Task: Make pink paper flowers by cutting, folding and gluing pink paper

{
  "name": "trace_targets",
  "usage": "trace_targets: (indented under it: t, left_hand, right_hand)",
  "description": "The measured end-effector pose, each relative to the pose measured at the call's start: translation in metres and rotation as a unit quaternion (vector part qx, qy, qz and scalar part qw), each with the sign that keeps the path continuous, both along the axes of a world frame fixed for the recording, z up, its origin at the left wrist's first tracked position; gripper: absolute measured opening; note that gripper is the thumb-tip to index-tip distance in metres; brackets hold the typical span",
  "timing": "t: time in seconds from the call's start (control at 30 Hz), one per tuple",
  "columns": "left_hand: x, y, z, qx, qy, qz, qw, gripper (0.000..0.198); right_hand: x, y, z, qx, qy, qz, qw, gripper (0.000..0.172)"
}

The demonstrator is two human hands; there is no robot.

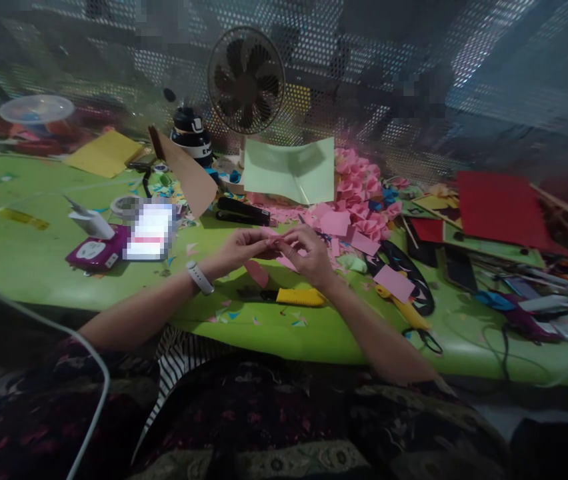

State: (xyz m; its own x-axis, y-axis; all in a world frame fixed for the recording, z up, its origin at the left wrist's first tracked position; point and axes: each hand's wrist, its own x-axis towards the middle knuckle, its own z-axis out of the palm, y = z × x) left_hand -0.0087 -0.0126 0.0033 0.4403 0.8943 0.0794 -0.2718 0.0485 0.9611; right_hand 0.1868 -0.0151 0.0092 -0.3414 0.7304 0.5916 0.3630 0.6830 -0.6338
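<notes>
pink piece point(271, 231): a small, thin scrap, apparently paper, at the meeting fingertips just above the surface, mid-scene; mostly covered by fingers, so its shape cannot be told.
left hand point(243, 249): fingertips pinched nearly together on the pink piece; a pale band with a watch-like face point(200, 277) circles the wrist.
right hand point(310, 255): thumb and forefinger drawn in to meet the left, gripping the same scrap, the other fingers loosely curled.
step in hand: it looks like fine shaping or folding by fingertip (a judgement; the crease itself is hidden). the next move calls for a light, even pinch, since thin paper could tear or crease wrongly.
curved petal point(258, 273): a smooth, rounded pinkish piece just below the left hand; whether it touches is unclear.
yellow-handled tool point(300, 297): ridged, chunky handle, lying nearer the body.
pink squares point(334, 221): flat, matte, straight-edged, scattered beyond the right hand.
pink flowers point(359, 187): a ruffled heap of curled petals behind the squares.
pale green sheet point(289, 175): bent, with a soft central crease, before a round fan point(247, 83).
black stapler point(241, 211): long and hard, beyond the left hand.
surface point(264, 333): glossy green, flecked with paper snippets.
</notes>
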Motion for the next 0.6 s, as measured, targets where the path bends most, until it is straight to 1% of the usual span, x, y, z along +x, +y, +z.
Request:
trace_targets:
  t: [0.1,0.2,0.3,0.4,0.5,0.6]
  left_hand:
    - [0.0001,0.0009,-0.0022,-0.017,-0.009,-0.017,1.0,0.044]
    - [0.0004,0.0018,-0.0038,-0.017,-0.006,-0.014,1.0,0.046]
    - [0.0002,0.0014,-0.0042,0.004,-0.004,-0.013,1.0,0.045]
    - [-0.0012,0.0008,-0.0043,0.028,-0.012,-0.023,0.999,0.049]
    - [-0.0033,0.0004,-0.004,0.041,-0.017,-0.039,0.998,0.054]
    - [-0.004,-0.0008,-0.0027,0.051,-0.007,-0.036,0.998,0.052]
  right_hand:
    - [0.0007,0.0017,-0.0012,-0.023,-0.01,0.019,1.0,0.027]
    - [0.0017,0.0037,-0.0028,-0.02,-0.013,0.024,0.999,0.029]
    - [0.0022,0.0049,-0.0036,-0.022,-0.011,0.019,1.0,0.03]
    - [0.0029,0.0048,-0.0032,-0.045,0.0,0.022,0.999,0.029]
    - [0.0035,0.0042,-0.0021,-0.078,0.018,0.051,0.996,0.025]
    - [0.0034,0.0041,-0.0017,-0.09,0.028,0.072,0.993,0.024]
